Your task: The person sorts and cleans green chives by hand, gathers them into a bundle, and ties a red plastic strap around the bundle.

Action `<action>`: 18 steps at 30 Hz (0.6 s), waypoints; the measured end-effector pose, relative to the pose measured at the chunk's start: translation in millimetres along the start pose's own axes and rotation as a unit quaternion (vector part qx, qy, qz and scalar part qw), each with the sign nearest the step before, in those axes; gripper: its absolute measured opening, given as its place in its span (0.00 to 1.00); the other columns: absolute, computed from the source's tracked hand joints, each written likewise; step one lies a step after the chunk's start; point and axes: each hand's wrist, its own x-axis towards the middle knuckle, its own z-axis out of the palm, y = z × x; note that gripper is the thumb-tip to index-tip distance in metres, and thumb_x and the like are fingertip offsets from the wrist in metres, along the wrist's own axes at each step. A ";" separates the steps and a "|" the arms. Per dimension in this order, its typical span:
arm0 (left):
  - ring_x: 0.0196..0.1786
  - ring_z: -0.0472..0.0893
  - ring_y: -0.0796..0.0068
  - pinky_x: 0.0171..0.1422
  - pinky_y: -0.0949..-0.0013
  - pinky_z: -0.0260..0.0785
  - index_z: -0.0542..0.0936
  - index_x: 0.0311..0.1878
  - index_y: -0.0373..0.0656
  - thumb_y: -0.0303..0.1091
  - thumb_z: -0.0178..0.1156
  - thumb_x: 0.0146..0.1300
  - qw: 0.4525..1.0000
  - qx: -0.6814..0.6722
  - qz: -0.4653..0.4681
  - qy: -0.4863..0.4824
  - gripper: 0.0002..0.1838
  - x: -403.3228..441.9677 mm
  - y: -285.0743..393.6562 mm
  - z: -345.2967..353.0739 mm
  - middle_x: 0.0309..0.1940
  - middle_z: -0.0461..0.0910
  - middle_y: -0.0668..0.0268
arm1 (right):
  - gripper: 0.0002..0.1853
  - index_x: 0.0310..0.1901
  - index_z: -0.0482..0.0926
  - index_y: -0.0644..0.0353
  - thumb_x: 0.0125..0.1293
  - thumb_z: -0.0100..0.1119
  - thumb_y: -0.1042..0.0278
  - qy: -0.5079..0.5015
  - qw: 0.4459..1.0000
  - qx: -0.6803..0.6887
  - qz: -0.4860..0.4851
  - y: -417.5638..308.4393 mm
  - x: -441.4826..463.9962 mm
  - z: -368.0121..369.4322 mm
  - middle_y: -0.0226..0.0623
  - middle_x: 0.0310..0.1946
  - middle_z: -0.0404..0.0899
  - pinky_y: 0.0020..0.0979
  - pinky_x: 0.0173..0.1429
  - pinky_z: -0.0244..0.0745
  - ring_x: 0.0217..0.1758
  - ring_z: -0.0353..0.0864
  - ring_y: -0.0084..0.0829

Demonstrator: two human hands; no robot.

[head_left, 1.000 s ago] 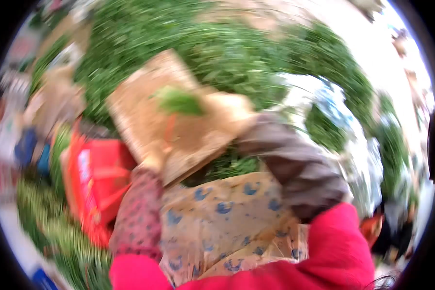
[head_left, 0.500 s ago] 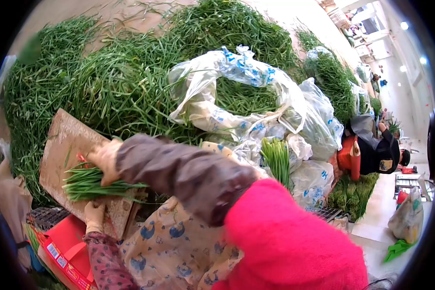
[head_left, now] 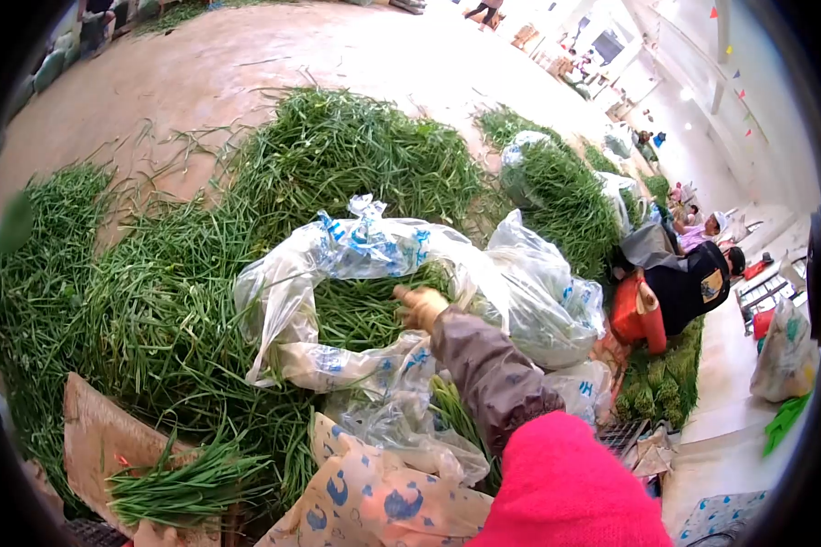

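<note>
My right hand [head_left: 421, 308], in a tan glove below a dark sleeve, reaches over the opening of a white plastic bag [head_left: 278, 287] with blue print. Its fingers stretch out above loose green chives [head_left: 360, 314] inside the bag, with nothing seen in them. At the bottom left, a bunch of chives [head_left: 187, 483] lies on a worn wooden board [head_left: 96, 428]. Only a little of my left hand [head_left: 158, 534] shows at the lower frame edge, beside the bunch; its fingers are mostly cut off. A small red strip [head_left: 121, 463] lies by the bunch.
Large heaps of loose chives [head_left: 155, 310] spread beyond the board. More plastic bags [head_left: 547, 296] stand to the right. A co-worker in a dark top [head_left: 693, 290] sits farther right near tied bunches [head_left: 661, 383]. A patterned apron cloth [head_left: 374, 492] covers my front.
My right hand has left the bunch on the board and moved right, over the open bag. The view has tilted up, so my left hand and the board sit lower.
</note>
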 end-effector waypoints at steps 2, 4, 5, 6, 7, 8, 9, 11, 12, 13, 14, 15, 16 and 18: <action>0.50 0.80 0.57 0.56 0.58 0.71 0.73 0.61 0.45 0.39 0.61 0.61 0.990 0.088 0.083 0.075 0.24 -43.3 114.0 -15.7 0.49 0.80 0.52 | 0.21 0.43 0.77 0.62 0.60 0.67 0.52 0.069 0.995 0.073 -0.012 -12.4 28.0 1.1 0.31 0.22 0.76 0.32 0.24 0.70 0.20 0.70 0.28; 0.48 0.80 0.56 0.53 0.58 0.71 0.73 0.59 0.42 0.36 0.63 0.59 0.976 0.105 0.126 0.142 0.24 -62.9 209.6 -20.2 0.47 0.80 0.52 | 0.19 0.44 0.77 0.61 0.61 0.67 0.54 0.076 0.987 0.137 -0.024 -14.2 83.2 -8.9 0.31 0.25 0.78 0.35 0.29 0.72 0.24 0.72 0.29; 0.45 0.79 0.53 0.49 0.57 0.71 0.75 0.56 0.34 0.27 0.65 0.54 0.974 0.076 0.136 0.166 0.24 -61.0 248.1 -16.9 0.44 0.80 0.50 | 0.17 0.43 0.77 0.60 0.61 0.67 0.55 0.142 0.982 0.112 -0.059 -18.1 115.3 -14.8 0.32 0.28 0.78 0.36 0.33 0.73 0.28 0.73 0.30; 0.47 0.80 0.52 0.51 0.58 0.72 0.74 0.57 0.35 0.31 0.67 0.53 0.970 0.060 0.184 0.150 0.27 -51.7 267.2 -11.5 0.44 0.80 0.49 | 0.16 0.42 0.77 0.59 0.61 0.67 0.57 0.205 0.972 0.083 -0.084 -15.9 149.5 -18.3 0.33 0.30 0.79 0.37 0.37 0.74 0.31 0.75 0.31; 0.48 0.81 0.51 0.52 0.59 0.73 0.73 0.58 0.37 0.35 0.69 0.52 0.965 0.044 0.226 0.130 0.29 -41.2 283.1 -3.4 0.45 0.81 0.49 | 0.14 0.41 0.78 0.58 0.62 0.65 0.58 0.187 0.964 0.173 -0.073 -27.1 150.2 -17.7 0.34 0.30 0.79 0.38 0.37 0.75 0.32 0.76 0.31; 0.46 0.80 0.48 0.50 0.58 0.73 0.74 0.56 0.36 0.31 0.67 0.53 0.955 0.062 0.268 0.107 0.26 -31.7 307.4 3.5 0.44 0.80 0.49 | 0.12 0.40 0.78 0.58 0.64 0.64 0.59 0.142 0.943 0.296 -0.050 -41.5 141.3 -17.5 0.34 0.30 0.79 0.39 0.38 0.76 0.32 0.76 0.32; 0.44 0.80 0.49 0.47 0.57 0.73 0.75 0.54 0.35 0.31 0.68 0.53 0.911 0.072 0.376 0.152 0.25 -20.9 331.7 14.0 0.42 0.81 0.50 | 0.10 0.38 0.78 0.58 0.65 0.62 0.60 0.120 0.927 0.354 -0.037 -50.4 138.5 -16.1 0.35 0.31 0.78 0.39 0.39 0.77 0.32 0.77 0.33; 0.38 0.80 0.51 0.42 0.57 0.73 0.74 0.54 0.37 0.30 0.68 0.51 0.883 0.110 0.435 0.134 0.26 1.0 375.7 32.5 0.35 0.80 0.53 | 0.07 0.35 0.77 0.57 0.67 0.59 0.63 0.121 0.928 0.350 -0.022 -69.1 139.9 -15.2 0.37 0.28 0.78 0.39 0.32 0.77 0.27 0.76 0.33; 0.43 0.80 0.49 0.45 0.57 0.73 0.73 0.56 0.37 0.29 0.68 0.52 0.895 0.102 0.426 0.088 0.27 6.9 397.5 40.1 0.41 0.80 0.50 | 0.07 0.34 0.76 0.56 0.67 0.56 0.64 0.134 0.935 0.327 -0.012 -77.4 145.2 -16.8 0.37 0.25 0.77 0.37 0.25 0.76 0.21 0.74 0.32; 0.41 0.80 0.50 0.44 0.57 0.72 0.72 0.57 0.37 0.28 0.68 0.51 0.884 0.096 0.450 0.084 0.28 16.4 414.5 52.8 0.38 0.80 0.50 | 0.10 0.31 0.74 0.56 0.67 0.58 0.61 0.116 0.944 0.307 -0.031 -86.6 137.2 -15.4 0.33 0.19 0.74 0.32 0.21 0.73 0.16 0.72 0.29; 0.40 0.80 0.49 0.43 0.57 0.72 0.71 0.58 0.37 0.27 0.68 0.51 0.876 0.096 0.468 0.067 0.29 24.4 432.9 62.2 0.37 0.80 0.50 | 0.13 0.28 0.73 0.57 0.67 0.60 0.59 0.099 0.951 0.288 -0.052 -98.5 127.6 -16.3 0.28 0.14 0.72 0.26 0.17 0.71 0.12 0.71 0.25; 0.44 0.79 0.49 0.48 0.57 0.72 0.68 0.62 0.38 0.26 0.68 0.50 0.862 0.081 0.495 0.068 0.34 32.2 447.6 74.0 0.42 0.79 0.49 | 0.13 0.29 0.73 0.57 0.68 0.57 0.59 0.079 0.937 0.340 -0.016 -112.8 115.4 -14.1 0.29 0.14 0.72 0.26 0.16 0.70 0.12 0.70 0.24; 0.53 0.76 0.48 0.57 0.58 0.69 0.64 0.65 0.39 0.25 0.69 0.47 0.835 0.048 0.540 0.091 0.40 43.1 460.5 87.7 0.51 0.76 0.49 | 0.13 0.29 0.73 0.58 0.69 0.55 0.60 0.059 0.918 0.392 0.019 -126.7 102.7 -11.2 0.29 0.14 0.72 0.25 0.15 0.69 0.12 0.70 0.24; 0.67 0.64 0.49 0.69 0.57 0.58 0.58 0.70 0.41 0.27 0.75 0.39 0.830 0.057 0.539 0.133 0.52 56.9 491.2 107.5 0.65 0.65 0.50 | 0.14 0.29 0.73 0.58 0.71 0.51 0.59 -0.074 0.926 0.367 -0.050 -140.8 73.1 -11.8 0.31 0.16 0.72 0.26 0.19 0.72 0.16 0.72 0.22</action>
